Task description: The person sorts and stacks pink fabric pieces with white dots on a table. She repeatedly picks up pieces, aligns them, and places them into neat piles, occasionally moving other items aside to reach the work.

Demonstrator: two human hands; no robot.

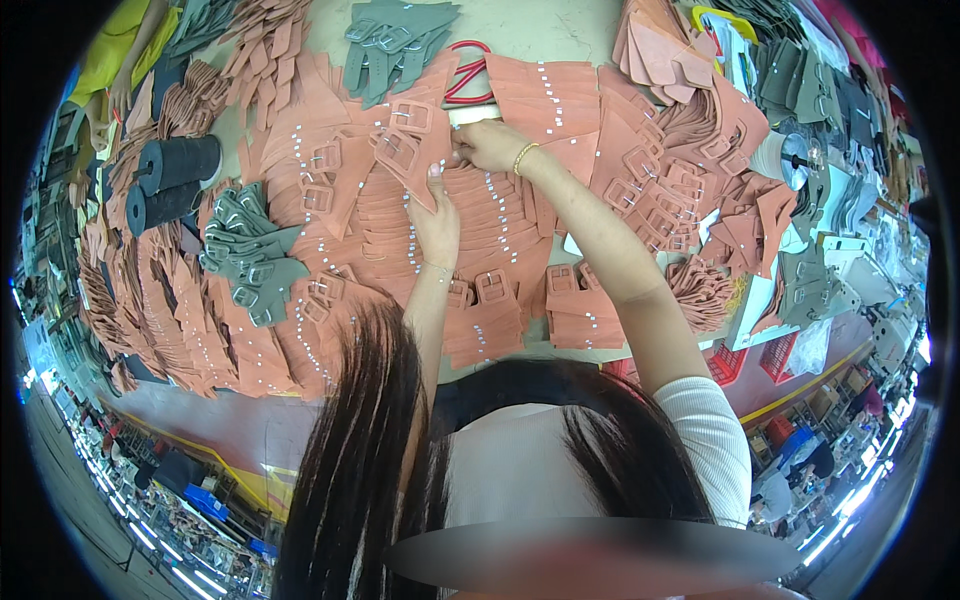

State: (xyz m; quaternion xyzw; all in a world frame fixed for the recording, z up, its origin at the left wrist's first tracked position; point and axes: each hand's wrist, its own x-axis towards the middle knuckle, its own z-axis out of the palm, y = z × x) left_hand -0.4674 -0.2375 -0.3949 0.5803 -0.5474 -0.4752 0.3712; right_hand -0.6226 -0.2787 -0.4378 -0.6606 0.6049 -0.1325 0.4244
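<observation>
My left hand [437, 230] holds a salmon-pink leather shoe piece with buckled straps [402, 142], thumb on top and the other fingers mostly hidden beneath it. Close to that piece's right edge is my right hand [492, 146], its fingers curled in a pinch; what they grip is too small to make out. Under both hands lie overlapping rows of salmon-pink leather pieces [455, 215] with small white marks. Just beyond the right hand rests a pair of red-handled scissors [468, 72].
Grey-green buckled pieces lie in a bundle at the left [250, 255] and a stack at the back [395, 45]. Two dark thread spools [178, 165] stand at the left, a pale spool [775, 160] at the right. Another person's arm [125, 85] reaches in at the far left.
</observation>
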